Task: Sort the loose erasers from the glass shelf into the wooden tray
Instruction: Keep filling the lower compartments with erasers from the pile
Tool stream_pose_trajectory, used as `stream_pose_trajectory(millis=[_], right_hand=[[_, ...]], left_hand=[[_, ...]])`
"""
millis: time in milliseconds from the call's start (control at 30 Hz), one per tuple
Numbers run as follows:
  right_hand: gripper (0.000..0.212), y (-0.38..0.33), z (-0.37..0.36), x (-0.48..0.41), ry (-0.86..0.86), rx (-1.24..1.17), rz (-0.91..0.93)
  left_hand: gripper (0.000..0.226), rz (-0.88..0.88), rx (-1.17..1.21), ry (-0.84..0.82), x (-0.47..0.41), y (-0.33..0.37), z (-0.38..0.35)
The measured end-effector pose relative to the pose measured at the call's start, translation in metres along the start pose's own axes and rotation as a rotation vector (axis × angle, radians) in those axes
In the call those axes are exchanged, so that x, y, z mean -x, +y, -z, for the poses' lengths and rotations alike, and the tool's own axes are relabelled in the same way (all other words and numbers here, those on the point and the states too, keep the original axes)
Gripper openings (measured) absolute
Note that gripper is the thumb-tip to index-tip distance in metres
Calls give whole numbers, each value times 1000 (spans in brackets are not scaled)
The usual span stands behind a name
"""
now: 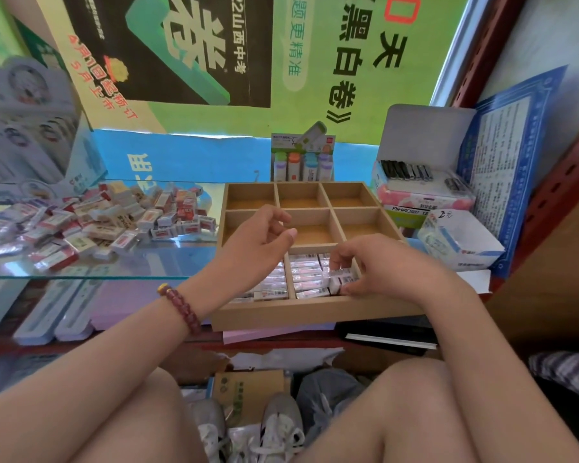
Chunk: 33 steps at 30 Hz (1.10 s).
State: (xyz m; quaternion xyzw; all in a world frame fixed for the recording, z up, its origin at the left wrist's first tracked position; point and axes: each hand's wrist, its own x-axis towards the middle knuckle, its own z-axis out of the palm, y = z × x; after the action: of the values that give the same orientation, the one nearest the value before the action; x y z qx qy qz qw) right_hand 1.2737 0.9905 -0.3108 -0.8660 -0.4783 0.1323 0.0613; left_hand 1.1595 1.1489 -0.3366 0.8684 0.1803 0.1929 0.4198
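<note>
A pile of loose wrapped erasers (114,218) lies on the glass shelf (114,267) at the left. The wooden tray (311,312) with several compartments sits to its right. Its near compartments hold rows of white wrapped erasers (274,284); the far ones show bare wood. My right hand (378,269) pinches a white eraser (343,280) over the near middle compartment. My left hand (258,242) hovers above the tray's left side with fingers loosely curled, holding nothing that I can see.
A display box of correction tapes (303,160) stands behind the tray. Stationery boxes (425,192) and a small white carton (458,242) crowd the right. Pencil cases (61,309) lie under the glass. My knees and shoes are below.
</note>
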Motion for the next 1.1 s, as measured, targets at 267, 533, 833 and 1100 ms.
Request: stream_pose_trajectory(millis=[267,533,833,1100], right_hand=[[35,-7,7,-1,-22,156,-33],[37,-8,8,-2,-40,132,-60],[25,-2,4,0,-51,-64,-22],[10,-3,5,1,5,-85,-18]], left_hand=[[7,-15,-81,-40,4,1,2],[8,-8,-95,-53,7,3,3],[10,5,-81,-56,7,4,6],[17,1,-55,-64,8,3,9]])
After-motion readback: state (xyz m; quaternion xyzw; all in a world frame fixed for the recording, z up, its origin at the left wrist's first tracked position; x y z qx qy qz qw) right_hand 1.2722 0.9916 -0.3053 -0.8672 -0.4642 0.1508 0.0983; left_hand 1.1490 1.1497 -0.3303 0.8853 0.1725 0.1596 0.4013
